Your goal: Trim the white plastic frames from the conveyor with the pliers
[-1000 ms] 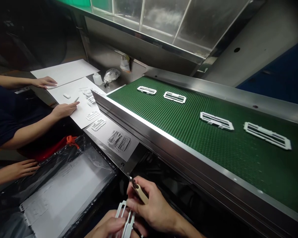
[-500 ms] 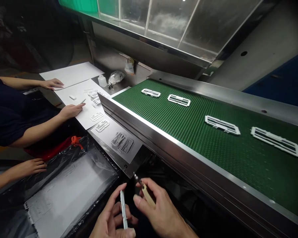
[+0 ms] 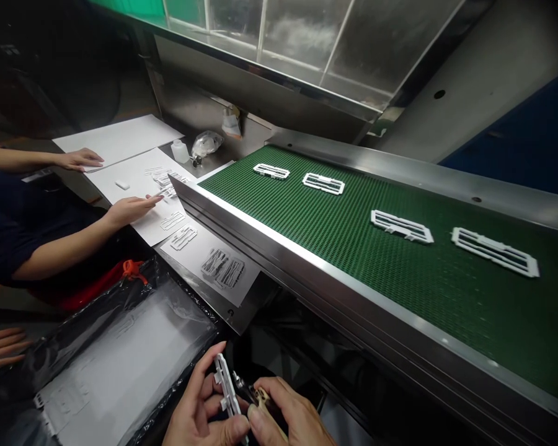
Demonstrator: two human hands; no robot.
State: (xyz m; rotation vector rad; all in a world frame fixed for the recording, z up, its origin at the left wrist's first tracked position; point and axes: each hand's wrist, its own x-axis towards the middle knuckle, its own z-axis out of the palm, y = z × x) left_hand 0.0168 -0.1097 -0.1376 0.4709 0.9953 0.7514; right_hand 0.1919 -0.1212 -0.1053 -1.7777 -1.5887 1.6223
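Both hands dropped lower, closer together. Left hand [image 3: 199,409] pinches white plastic frame [image 3: 226,390] upright; right hand [image 3: 283,421] grips trimming knife [image 3: 253,396], tip touching frame edge. Looks like deburring; next needs steady blade along edge. More frames sit on conveyor belt [image 3: 353,248].

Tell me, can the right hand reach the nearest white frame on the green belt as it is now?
Probably not at once: the right hand holds a small tool, and the steel rail lies between it and the white frame.

White matt plastic frame [image 3: 225,388], wooden-handled metal-tipped tool [image 3: 253,396], textured green belt [image 3: 400,272], brushed steel rail [image 3: 307,263].
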